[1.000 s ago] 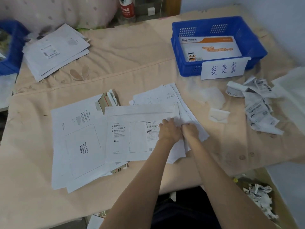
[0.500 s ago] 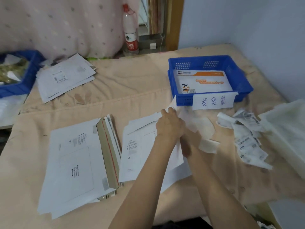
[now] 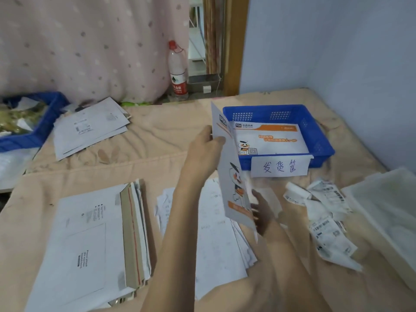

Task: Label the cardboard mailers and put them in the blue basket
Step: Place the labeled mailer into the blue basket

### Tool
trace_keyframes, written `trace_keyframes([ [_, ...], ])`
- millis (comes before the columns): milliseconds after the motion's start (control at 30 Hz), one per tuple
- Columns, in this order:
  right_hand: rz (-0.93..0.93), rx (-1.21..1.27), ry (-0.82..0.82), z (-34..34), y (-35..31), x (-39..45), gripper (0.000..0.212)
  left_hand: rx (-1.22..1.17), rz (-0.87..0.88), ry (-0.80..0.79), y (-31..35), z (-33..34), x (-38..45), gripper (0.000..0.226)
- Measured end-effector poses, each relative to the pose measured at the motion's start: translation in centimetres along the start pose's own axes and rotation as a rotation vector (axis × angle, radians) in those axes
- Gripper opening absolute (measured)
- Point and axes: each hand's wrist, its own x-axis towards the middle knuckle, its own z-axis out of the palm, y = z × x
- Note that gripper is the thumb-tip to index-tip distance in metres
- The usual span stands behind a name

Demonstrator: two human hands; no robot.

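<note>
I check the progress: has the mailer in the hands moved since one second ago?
Yes. The mailer, flat on the paper pile before, is now lifted on edge toward the blue basket.

1. A pale blue wall (image 3: 337, 52) fills the right side.
2. A pink dotted curtain (image 3: 85, 46) hangs at the back left.
3. Between them stands a wooden frame (image 3: 231, 48) beside a striped drape (image 3: 210, 34).
4. A beige quilted cloth (image 3: 157, 136) covers the work surface.
5. The light is soft and even.
</note>
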Motion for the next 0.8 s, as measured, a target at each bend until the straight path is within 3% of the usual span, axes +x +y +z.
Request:
trace_keyframes([
  [67, -0.095, -0.071, 0.108, -1.9, -2.4, -0.7, 0.036, -0.032, -0.030, -0.001, -0.7, -0.3, 1.0, 0.022],
  [133, -0.211, -0.114, 0.295, -3.9, -5.1, -0.4, 0.018, -0.023, -0.090, 0.008, -2.3, -0.4, 2.4, 0.023],
  [267, -0.375, -0.152, 0.565, -7.5, -7.8, 1.5, 0.045, 0.111, -0.242, 0.070, -6.5, 1.2, 5.5, 0.030],
  [333, -0.433, -0.161, 0.635, -8.9, -9.3, 1.4, 0.043, 0.133, -0.292, 0.139, -8.0, 2.9, 6.8, 0.041],
  [433, -0.519, -0.179, 0.673, -9.8, -11.3, 2.3, 0.047, 0.150, -0.285, 0.204, -9.3, 5.0, 8.5, 0.057],
  [633, -0.617, -0.253, 0.612, -11.5, -19.4, 6.8, 0.052, 0.171, -0.156, 0.325, -8.1, 9.5, 15.5, 0.037],
  [800, -0.579, -0.332, 0.569, -12.2, -24.3, 12.3, 0.059, 0.333, -0.119, 0.200, -6.8, 11.8, 22.2, 0.048],
])
